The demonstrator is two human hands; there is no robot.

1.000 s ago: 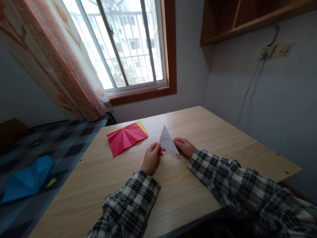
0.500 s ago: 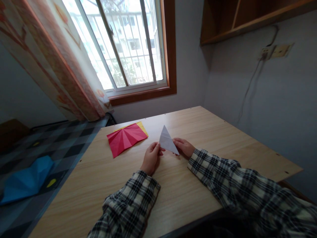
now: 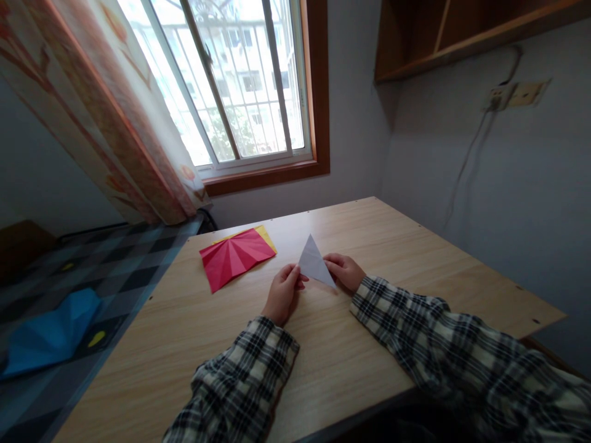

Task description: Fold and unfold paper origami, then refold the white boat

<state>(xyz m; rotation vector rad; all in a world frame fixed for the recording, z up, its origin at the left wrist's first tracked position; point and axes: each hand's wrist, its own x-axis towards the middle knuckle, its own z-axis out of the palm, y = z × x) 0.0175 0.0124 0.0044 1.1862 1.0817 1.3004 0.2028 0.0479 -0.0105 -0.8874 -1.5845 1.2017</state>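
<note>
Between my hands is a white sheet of paper folded into a triangle (image 3: 314,261), its point turned toward the window. My left hand (image 3: 282,291) pinches its left corner between thumb and fingers. On the other side, my right hand (image 3: 345,271) grips the right edge, with the thumb on top and the fingers partly hidden behind the paper. The triangle seems to be held just over the wooden table; I cannot tell whether it touches it. A creased red paper (image 3: 237,255) lies to the left of my hands, over a yellow paper (image 3: 268,237).
The wooden table (image 3: 221,344) extends under my arms. To its left, a checked cloth surface (image 3: 138,252) carries a creased blue paper (image 3: 55,332). A curtain (image 3: 138,141) hangs beside the window (image 3: 244,92). A wall shelf (image 3: 429,55) and a plugged-in cord (image 3: 466,154) are at the right.
The white triangle has shifted and turned slightly to the right in my hands. Both hands keep their grip; my right hand has moved very little.
</note>
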